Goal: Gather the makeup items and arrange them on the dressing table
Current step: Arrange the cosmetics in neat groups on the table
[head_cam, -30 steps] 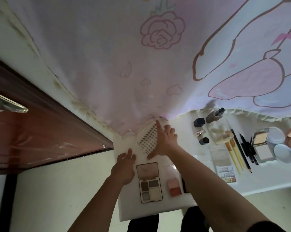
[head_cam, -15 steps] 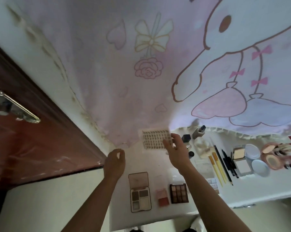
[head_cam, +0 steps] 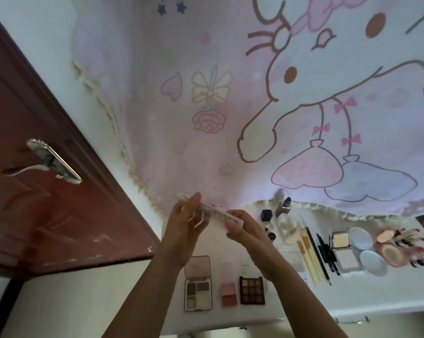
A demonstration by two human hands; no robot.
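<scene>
Plainly, the coming move turns on how the flat white case (head_cam: 218, 212) lies between the two hands, so that relation is traced from left to right. At the far left a brown door (head_cam: 47, 215) with a metal handle (head_cam: 47, 162) is seen, well apart from the work. Next, the left hand (head_cam: 185, 223) is raised above the far left corner of the dressing table (head_cam: 376, 296), and its thumb and fingers are closed on the case's left end. The case is held in the air, edge-on to the camera, so its face cannot be read. Its long axis is tilted, running from the higher, farther left end down to the nearer right end. That right end is pinched by the right hand (head_cam: 248, 232), thumb on top, so both grips are narrow and loaded, and the case spans the gap between them. Neither hand is judged nearer, since each has an end. Below the hands a row is laid along the near edge: an open eyeshadow compact (head_cam: 197, 284), a pink blush (head_cam: 228, 293) and a dark nine-pan palette (head_cam: 252, 290). Farther right, a small bottle (head_cam: 284, 207), yellow-handled brushes (head_cam: 308, 259), black pencils (head_cam: 324, 252) and a powder compact (head_cam: 341, 250) are lined up. A place for the case is judged likeliest on the table directly beneath the grip, beyond that row, which calls for it to be lowered and laid flat.
</scene>
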